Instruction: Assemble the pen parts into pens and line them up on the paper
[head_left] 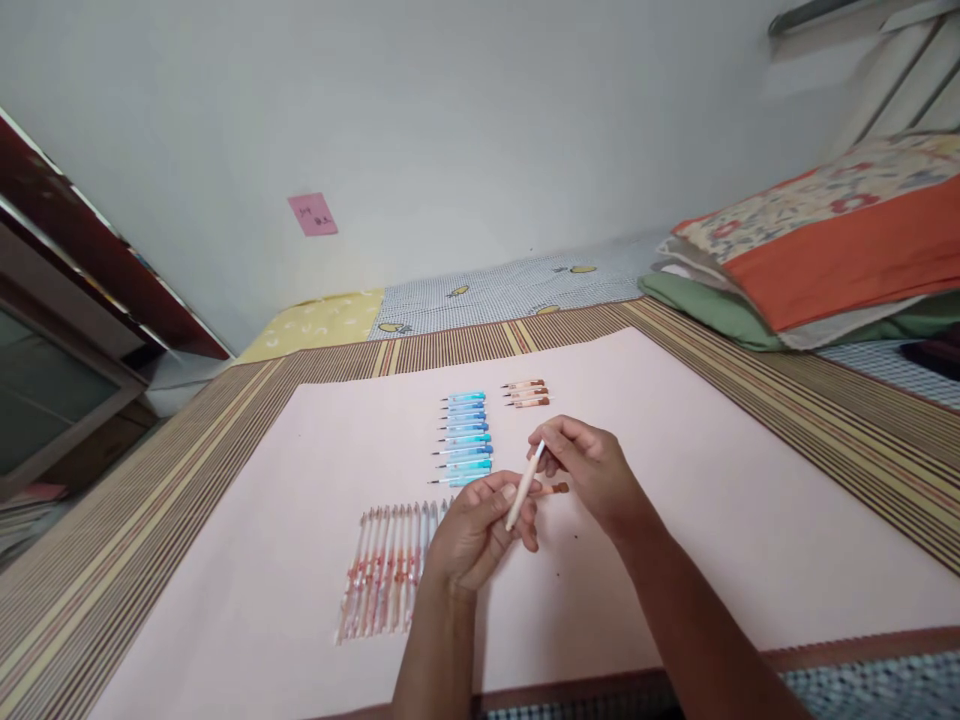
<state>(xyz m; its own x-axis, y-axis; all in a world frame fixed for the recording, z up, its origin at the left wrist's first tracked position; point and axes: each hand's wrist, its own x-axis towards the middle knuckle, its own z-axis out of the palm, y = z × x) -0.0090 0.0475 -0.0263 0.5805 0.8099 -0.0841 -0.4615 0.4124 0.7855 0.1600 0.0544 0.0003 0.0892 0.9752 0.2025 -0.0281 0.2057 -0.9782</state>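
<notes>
A cream-coloured pen (523,495) is tilted between my hands over the pale pink sheet. My left hand (472,535) is closed on its lower body, thumb on top. At the white upper end, the fingers of my right hand (592,470) pinch the pen. Behind them shows a brown-ended pen piece (555,489); whether it rests on the sheet or in my left fingers I cannot tell. Farther off lie three short cream-and-brown pen pieces (526,393). Left of these is a column of blue pen pieces (463,440). Several clear, pink-patterned pens (382,570) lie side by side, partly hidden by my left hand.
The pink sheet (247,580) covers a striped mat (750,430). Two tiny dark specks are on the sheet near my hands. Folded bedding (832,240) is stacked at the right. A pink note (313,214) is on the wall behind.
</notes>
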